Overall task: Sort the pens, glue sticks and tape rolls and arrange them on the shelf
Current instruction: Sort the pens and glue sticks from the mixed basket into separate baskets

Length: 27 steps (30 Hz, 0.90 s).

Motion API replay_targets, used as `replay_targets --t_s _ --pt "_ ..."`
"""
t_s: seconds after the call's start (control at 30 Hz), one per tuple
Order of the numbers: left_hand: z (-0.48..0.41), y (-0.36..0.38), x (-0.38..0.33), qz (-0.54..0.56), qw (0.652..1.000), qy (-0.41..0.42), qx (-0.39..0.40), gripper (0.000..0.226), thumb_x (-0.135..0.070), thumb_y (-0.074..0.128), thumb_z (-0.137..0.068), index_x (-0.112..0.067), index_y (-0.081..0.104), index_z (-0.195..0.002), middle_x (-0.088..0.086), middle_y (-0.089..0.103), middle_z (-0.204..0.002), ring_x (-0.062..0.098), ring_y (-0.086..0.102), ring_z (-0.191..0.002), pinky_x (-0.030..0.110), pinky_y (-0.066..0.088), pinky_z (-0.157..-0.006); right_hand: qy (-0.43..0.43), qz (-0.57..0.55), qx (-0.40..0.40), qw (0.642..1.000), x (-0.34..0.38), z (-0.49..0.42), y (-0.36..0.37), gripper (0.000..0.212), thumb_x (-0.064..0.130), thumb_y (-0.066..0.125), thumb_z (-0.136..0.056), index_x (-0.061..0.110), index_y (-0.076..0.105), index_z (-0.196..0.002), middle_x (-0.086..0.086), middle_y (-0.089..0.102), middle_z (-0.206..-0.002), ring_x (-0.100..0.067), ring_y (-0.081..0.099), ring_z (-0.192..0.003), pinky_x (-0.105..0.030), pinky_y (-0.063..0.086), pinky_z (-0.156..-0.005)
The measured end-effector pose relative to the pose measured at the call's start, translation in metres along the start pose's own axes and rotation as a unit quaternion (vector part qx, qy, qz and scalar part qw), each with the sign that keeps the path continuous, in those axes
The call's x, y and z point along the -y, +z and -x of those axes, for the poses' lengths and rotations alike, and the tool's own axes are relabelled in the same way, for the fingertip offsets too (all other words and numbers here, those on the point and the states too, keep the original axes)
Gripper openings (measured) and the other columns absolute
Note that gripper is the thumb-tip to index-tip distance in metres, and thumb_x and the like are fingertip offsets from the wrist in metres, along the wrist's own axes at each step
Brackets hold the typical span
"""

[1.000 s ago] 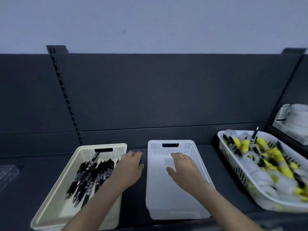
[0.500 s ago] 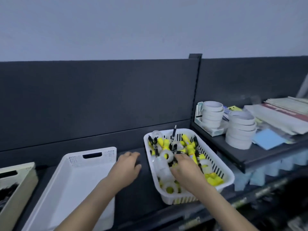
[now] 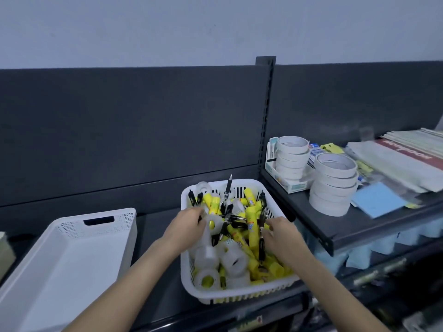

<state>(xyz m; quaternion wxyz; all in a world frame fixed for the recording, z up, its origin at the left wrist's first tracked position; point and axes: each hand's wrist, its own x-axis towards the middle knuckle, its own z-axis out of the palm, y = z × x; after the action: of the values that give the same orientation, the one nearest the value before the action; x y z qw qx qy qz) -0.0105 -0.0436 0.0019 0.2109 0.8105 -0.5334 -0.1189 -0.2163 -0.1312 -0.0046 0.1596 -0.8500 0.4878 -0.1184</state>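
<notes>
Two hands are down in the white slotted basket, which sits in the lower middle of the frame on the dark shelf. Jumbled inside it are black pens, yellow glue sticks and clear tape rolls. The rolls lie mostly toward the near left corner, and one pen stands up at the far side. The left hand reaches in over the left rim with its fingers bent down among a roll and some pens; I cannot tell whether they grip anything. The right hand comes in over the right rim. Its fingers are blurred beside a black pen, so its hold is just as unclear. Left of the basket and apart from it stands a white bin with a handle slot, and a cream bin shows only as an edge at the left border. At the right of the frame, a raised shelf board carries two stacks of white tape, a blue sheet and flat papers.
</notes>
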Motion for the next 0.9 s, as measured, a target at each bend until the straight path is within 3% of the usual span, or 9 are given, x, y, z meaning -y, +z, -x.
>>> replay_targets --t_s 0.1,0.2,0.27,0.37,0.5,0.6,0.73,0.83,0.9 --pt "-0.025 0.006 0.002 0.024 1.0 -0.008 -0.006 0.016 -0.009 0.039 -0.089 -0.005 0.049 -0.077 0.011 0.056 -0.078 0.022 0.043 -0.063 0.032 0.035 -0.057 0.008 0.02 0.003 1.0 0.004 -0.016 0.006 0.028 0.027 0.047 -0.093 0.005 0.064 -0.089 -0.008 0.051 -0.098 -0.023 0.054 -0.093 -0.026 0.036 -0.067" --pt "-0.054 0.013 0.004 0.022 0.999 -0.029 -0.005 0.021 -0.015 0.043 -0.089 0.0 0.058 -0.089 0.015 0.063 -0.092 0.03 0.057 -0.08 0.037 0.047 -0.066 0.015 0.043 0.025 0.999 0.011 -0.031 0.014 0.037 0.037 0.047 -0.093 0.01 0.052 -0.068 -0.003 0.042 -0.083 -0.022 0.051 -0.089 -0.026 0.036 -0.068" --pt "-0.069 0.017 0.002 -0.015 0.999 -0.049 0.01 0.018 -0.02 0.047 -0.087 -0.004 0.053 -0.079 0.012 0.061 -0.084 0.026 0.054 -0.079 0.032 0.042 -0.062 0.017 0.057 0.034 0.998 0.016 -0.041 0.018 0.035 0.041 0.05 -0.09 0.01 0.053 -0.073 -0.006 0.046 -0.087 -0.022 0.054 -0.092 -0.026 0.036 -0.068" --pt "-0.084 0.026 -0.004 -0.081 0.995 -0.055 0.031 0.029 -0.021 0.051 -0.083 -0.011 0.037 -0.059 0.003 0.045 -0.062 0.022 0.046 -0.071 0.027 0.028 -0.048 0.005 0.048 0.055 0.997 0.022 -0.056 0.029 0.035 0.036 0.057 -0.083 0.013 0.042 -0.062 -0.006 0.05 -0.084 -0.021 0.055 -0.084 -0.026 0.034 -0.063" --pt "-0.098 0.031 -0.005 -0.073 0.996 -0.047 0.034 0.03 -0.011 0.05 -0.079 -0.015 0.032 -0.056 0.001 0.04 -0.056 0.016 0.039 -0.054 0.027 0.024 -0.046 0.011 -0.017 0.044 0.999 0.024 -0.07 0.029 0.024 0.026 0.059 -0.081 0.005 0.054 -0.071 -0.007 0.05 -0.076 -0.02 0.05 -0.069 -0.027 0.03 -0.05" --pt "-0.102 0.022 0.001 -0.049 0.998 -0.043 -0.011 0.03 -0.019 0.047 -0.084 -0.018 0.035 -0.056 -0.002 0.042 -0.058 0.019 0.044 -0.065 0.028 0.032 -0.058 -0.004 -0.009 0.062 0.998 0.024 -0.069 0.019 0.021 0.025 0.056 -0.083 0.008 0.05 -0.072 -0.004 0.049 -0.069 -0.02 0.049 -0.07 -0.028 0.034 -0.056" --pt "-0.105 0.011 0.008 -0.074 0.995 -0.055 -0.035 0.032 -0.031 0.053 -0.083 -0.023 0.036 -0.056 -0.006 0.045 -0.063 0.022 0.051 -0.08 0.029 0.033 -0.071 -0.052 0.086 0.15 0.984 0.035 -0.061 0.031 0.03 0.029 0.055 -0.086 0.013 0.039 -0.066 -0.002 0.042 -0.063 -0.022 0.05 -0.066 -0.029 0.034 -0.051" --pt "-0.105 0.019 0.006 -0.098 0.994 -0.031 -0.04 0.029 -0.042 0.055 -0.083 -0.018 0.048 -0.068 0.001 0.06 -0.078 0.024 0.057 -0.09 0.03 0.035 -0.07 -0.056 0.109 0.126 0.984 0.043 -0.063 0.042 0.037 0.026 0.053 -0.088 0.015 0.03 -0.061 -0.002 0.035 -0.059 -0.018 0.037 -0.054 -0.027 0.028 -0.047" --pt "-0.104 0.027 0.005 -0.13 0.99 -0.014 -0.048 0.034 -0.047 0.055 -0.084 -0.016 0.045 -0.073 0.005 0.06 -0.086 0.025 0.053 -0.094 0.03 0.033 -0.072 -0.052 0.118 0.103 0.986 0.046 -0.064 0.044 0.039 0.023 0.054 -0.086 0.015 0.026 -0.059 -0.002 0.032 -0.058 -0.016 0.03 -0.05 -0.027 0.023 -0.045"
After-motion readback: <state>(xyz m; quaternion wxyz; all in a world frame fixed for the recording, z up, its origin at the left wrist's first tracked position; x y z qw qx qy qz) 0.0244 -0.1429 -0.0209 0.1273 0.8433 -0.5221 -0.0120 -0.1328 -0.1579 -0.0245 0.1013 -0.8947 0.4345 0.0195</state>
